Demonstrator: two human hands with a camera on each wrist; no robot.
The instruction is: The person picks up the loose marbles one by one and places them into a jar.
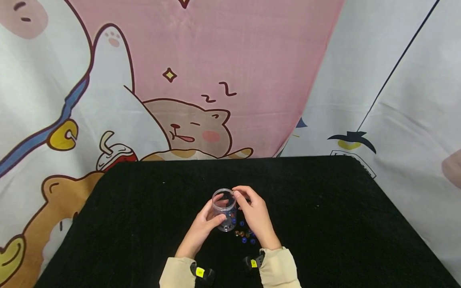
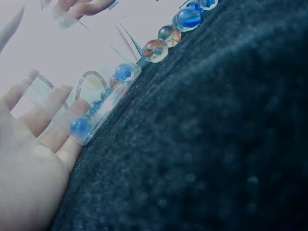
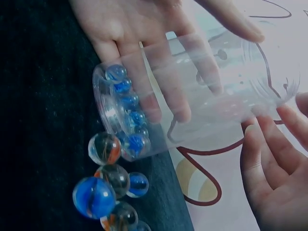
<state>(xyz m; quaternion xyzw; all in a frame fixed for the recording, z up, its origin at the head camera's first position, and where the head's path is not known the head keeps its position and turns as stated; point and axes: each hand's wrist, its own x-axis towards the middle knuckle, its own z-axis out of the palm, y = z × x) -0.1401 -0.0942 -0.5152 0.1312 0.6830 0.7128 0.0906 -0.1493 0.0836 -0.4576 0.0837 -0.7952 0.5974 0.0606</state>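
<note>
A clear plastic jar [image 1: 224, 208] without a lid on its mouth stands upright on the black cloth. Several blue and clear marbles [image 3: 130, 118] lie at its bottom. My left hand [image 1: 201, 230] grips the jar's left side, thumb in front and fingers behind, seen through the wall in the right wrist view. At the rim, my right hand [image 1: 257, 216] holds the right edge with thumb and fingertips. Beside the jar's base, under the right hand, lie several loose marbles [image 1: 244, 240], blue ones and clear ones with orange swirls.
The black-covered table [image 1: 144, 224] reaches back to a hanging cloth [image 1: 273, 72] printed with cartoon animals. Dark wrist devices [image 1: 202, 273] with yellow labels sit at both cuffs.
</note>
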